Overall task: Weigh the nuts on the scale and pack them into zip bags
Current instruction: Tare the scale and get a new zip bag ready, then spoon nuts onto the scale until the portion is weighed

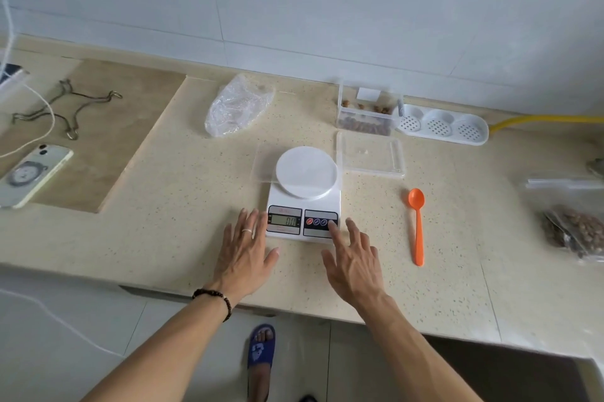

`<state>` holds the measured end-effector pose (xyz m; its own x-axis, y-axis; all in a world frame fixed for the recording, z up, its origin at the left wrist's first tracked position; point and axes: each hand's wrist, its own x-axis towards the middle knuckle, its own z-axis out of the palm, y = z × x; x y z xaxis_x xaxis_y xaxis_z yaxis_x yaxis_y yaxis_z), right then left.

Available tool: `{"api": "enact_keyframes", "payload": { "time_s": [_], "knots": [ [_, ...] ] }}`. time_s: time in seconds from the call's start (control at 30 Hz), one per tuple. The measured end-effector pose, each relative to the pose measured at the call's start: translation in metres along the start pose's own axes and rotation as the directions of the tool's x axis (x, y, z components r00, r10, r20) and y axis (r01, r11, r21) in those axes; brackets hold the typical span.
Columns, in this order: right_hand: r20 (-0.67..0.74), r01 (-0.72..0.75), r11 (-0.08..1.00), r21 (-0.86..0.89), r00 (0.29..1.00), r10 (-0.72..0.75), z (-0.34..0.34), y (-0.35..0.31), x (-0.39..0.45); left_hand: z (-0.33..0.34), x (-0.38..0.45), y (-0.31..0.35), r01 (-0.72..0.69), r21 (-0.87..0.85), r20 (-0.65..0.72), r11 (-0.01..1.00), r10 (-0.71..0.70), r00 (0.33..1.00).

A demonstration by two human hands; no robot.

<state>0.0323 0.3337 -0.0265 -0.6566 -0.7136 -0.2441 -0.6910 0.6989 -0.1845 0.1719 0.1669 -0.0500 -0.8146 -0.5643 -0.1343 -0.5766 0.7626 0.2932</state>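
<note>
White scale (302, 205) near the front edge of the speckled table (163, 238), with a round empty platter on top and digits lit on the small display, too blurred to read. Left hand (243, 249) flat and spread wide on the table, just left of the scale, fingertips touching its left side; holding nothing. Right hand (354, 257) also spread wide, just in front-right of the scale, with one fingertip (332, 225) on the rightmost button of the scale panel; holding nothing. Orange spoon (416, 225) lying right of the scale, apart from it, bowl pointing away. Clear flat lid (371, 155) just behind-right of the scale, and behind that lid a clear box (366, 115) with brown nuts (362, 125) inside. White perforated tray (443, 123) further right of that box. Crumpled clear plastic bag (237, 105) behind-left of the scale. Zip bag (570, 220) with nuts inside far right of the scale, at the frame edge. Phone (32, 174) far left of the scale.
</note>
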Motion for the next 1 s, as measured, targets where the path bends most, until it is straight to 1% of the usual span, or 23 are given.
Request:
{"api": "enact_keyframes", "payload": {
  "time_s": [0.27, 0.63, 0.77, 0.87, 0.93, 1.0],
  "knots": [
    [0.007, 0.010, 0.998, -0.060, 1.000, -0.010, 0.006, -0.007, 0.011, 0.008, -0.003, -0.002, 0.021, 0.017, 0.032, 1.000, -0.022, 0.999],
    [0.002, -0.020, 0.999, -0.043, 1.000, 0.020, 0.009, -0.009, 0.010, 0.009, -0.002, -0.002, 0.021, -0.006, 0.042, 1.000, -0.020, 0.999],
    [0.062, -0.004, 1.000, -0.022, 0.998, 0.005, 0.001, -0.008, 0.011, 0.001, -0.003, 0.002, -0.016, -0.031, -0.003, 0.999, 0.016, 1.000],
    [0.096, 0.010, 0.998, 0.068, 0.995, -0.017, -0.012, -0.002, 0.011, -0.011, 0.005, 0.010, -0.077, 0.004, -0.058, 0.997, 0.077, 0.995],
    [0.056, -0.024, 0.991, 0.132, 0.998, 0.016, -0.021, 0.005, 0.012, -0.022, 0.014, 0.018, -0.122, 0.016, -0.080, 0.992, 0.123, 0.989],
    [-0.008, -0.089, 0.980, 0.176, 0.996, 0.092, -0.031, 0.016, 0.013, -0.032, 0.029, 0.030, -0.174, 0.020, -0.095, 0.985, 0.175, 0.980]
  ]
}}
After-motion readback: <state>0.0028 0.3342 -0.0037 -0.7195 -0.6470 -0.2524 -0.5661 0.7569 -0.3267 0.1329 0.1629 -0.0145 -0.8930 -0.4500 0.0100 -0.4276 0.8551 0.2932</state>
